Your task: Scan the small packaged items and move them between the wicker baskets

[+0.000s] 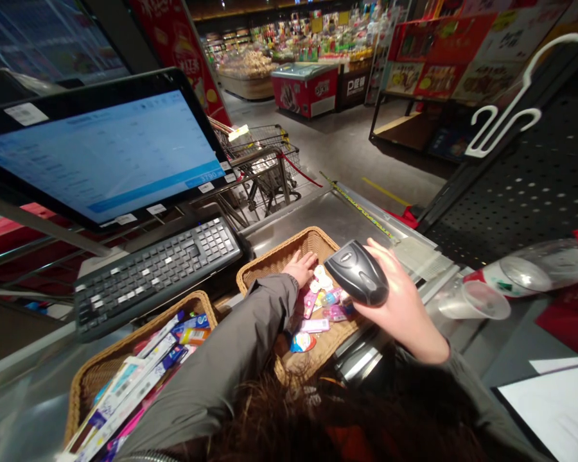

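1. R hand [407,308] has the handheld scanner [356,273]; fingers + palm clamped around its body. Prob. a wrap grip b/c the housing is too bulky to pinch. Trigger side hidden, can't tell if it's pressed.
2. Scanner is over the R side of the near-center basket [275,252], black top up, nose angled twd L hand. Held above the contents, so looks like clearance is intentional. Window not visible.
3. L hand [300,269] is inside same basket, palm down, fingers slightly apart, nothing seen in grip. Fingertips next to a white item [322,278]; contact unclear. Arm comes in over the basket's near-L side, prob. shortest reach.
4. Small packs [315,325] lie loose on the basket floor, mostly R of L hand + below scanner. Walls prob. there to keep loose bits from sliding off the steel counter [325,208].
5. 2nd basket [77,385] is L of the forearm, holds long packs [130,378] laid lengthwise, prob. b/c they fit best that way.
6. Keyboard [158,273] sits btwn monitor [106,154] and baskets; monitor tilted to user, presumably for readability.
7. Clear cup [484,300] is off to the R, apart from both hands.
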Tool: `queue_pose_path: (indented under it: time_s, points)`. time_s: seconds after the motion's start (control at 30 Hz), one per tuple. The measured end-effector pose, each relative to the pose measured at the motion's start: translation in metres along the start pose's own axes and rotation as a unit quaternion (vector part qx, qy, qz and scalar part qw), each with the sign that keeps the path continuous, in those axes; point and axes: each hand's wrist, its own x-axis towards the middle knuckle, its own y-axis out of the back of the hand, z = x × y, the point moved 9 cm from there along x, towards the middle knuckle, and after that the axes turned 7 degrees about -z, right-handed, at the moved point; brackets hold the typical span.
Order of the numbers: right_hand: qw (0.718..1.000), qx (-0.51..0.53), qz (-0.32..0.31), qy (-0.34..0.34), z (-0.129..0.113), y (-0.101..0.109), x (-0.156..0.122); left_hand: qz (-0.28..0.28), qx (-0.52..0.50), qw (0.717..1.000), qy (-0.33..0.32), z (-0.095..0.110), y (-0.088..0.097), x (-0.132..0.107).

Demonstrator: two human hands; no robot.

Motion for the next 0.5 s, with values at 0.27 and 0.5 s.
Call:
queue_pose_path:
  time_s: [0.27,0.5]
  points:
    - [1.000,-0.016,0.010,0.015,-0.007,0.002,-0.004,-0.027,-0.007,1.000,0.008,0.005,0.001,-0.002]
    - [0.999,-0.023,0.011,0.026,-0.021,0.002,-0.010,0.015,0.004,1.000,0.027,0.028,0.002,-0.020]
